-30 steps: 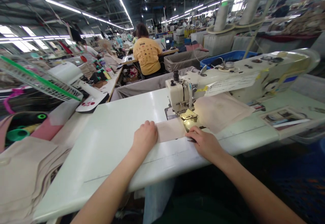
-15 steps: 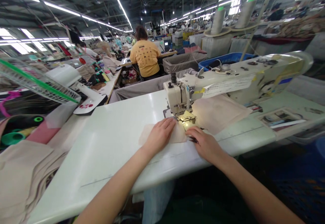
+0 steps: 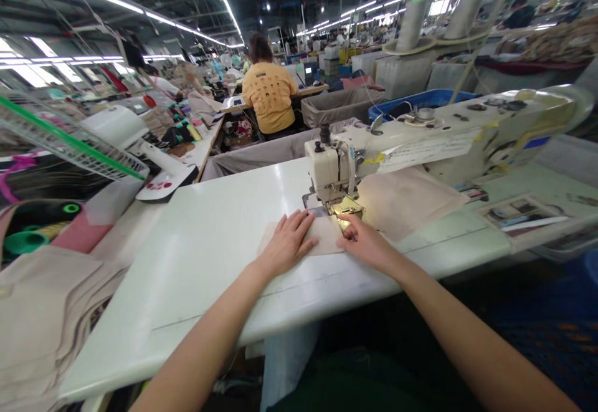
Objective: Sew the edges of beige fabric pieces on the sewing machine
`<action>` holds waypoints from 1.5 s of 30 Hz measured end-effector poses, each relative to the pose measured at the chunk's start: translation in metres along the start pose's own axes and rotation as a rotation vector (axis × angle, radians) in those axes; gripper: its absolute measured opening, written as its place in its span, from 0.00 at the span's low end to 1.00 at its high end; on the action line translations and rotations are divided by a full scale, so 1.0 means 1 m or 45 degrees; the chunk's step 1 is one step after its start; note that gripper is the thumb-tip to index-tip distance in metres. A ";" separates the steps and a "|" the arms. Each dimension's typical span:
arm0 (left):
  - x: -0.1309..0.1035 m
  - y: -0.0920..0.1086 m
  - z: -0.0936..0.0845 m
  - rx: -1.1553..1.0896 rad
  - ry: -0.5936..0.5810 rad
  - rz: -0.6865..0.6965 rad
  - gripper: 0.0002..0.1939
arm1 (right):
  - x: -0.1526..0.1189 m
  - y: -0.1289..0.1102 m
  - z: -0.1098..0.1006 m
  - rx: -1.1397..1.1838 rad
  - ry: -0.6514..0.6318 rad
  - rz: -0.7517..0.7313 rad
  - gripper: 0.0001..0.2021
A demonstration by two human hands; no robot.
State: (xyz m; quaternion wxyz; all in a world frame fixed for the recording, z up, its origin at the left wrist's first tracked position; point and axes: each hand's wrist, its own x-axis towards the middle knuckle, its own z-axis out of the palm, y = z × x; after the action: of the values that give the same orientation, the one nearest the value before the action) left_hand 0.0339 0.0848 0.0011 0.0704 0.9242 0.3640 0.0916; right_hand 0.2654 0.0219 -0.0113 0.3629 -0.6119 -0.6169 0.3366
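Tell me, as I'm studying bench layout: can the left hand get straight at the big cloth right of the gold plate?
Probably not straight: the right hand and gold plate sit between the left hand and the big cloth, so it likely needs a detour.

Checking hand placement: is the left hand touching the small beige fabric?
Touching: the head view shows the left hand palm-down on the small beige fabric, fingers spread.
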 end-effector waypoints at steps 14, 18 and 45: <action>0.001 -0.001 -0.001 -0.024 -0.012 -0.010 0.36 | 0.001 -0.008 -0.003 -0.199 -0.076 0.030 0.32; 0.001 -0.001 -0.001 -0.021 -0.009 -0.013 0.37 | 0.000 -0.014 -0.006 -0.248 -0.104 0.055 0.34; 0.002 0.037 -0.004 0.122 0.095 0.231 0.21 | -0.047 -0.003 0.001 -0.756 -0.105 -0.514 0.11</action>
State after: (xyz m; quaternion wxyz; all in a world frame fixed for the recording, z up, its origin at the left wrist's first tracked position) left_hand 0.0589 0.0592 0.0124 0.0040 0.9516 0.2852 0.1145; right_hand 0.2622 -0.0256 -0.0109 0.2034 -0.5423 -0.8104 0.0886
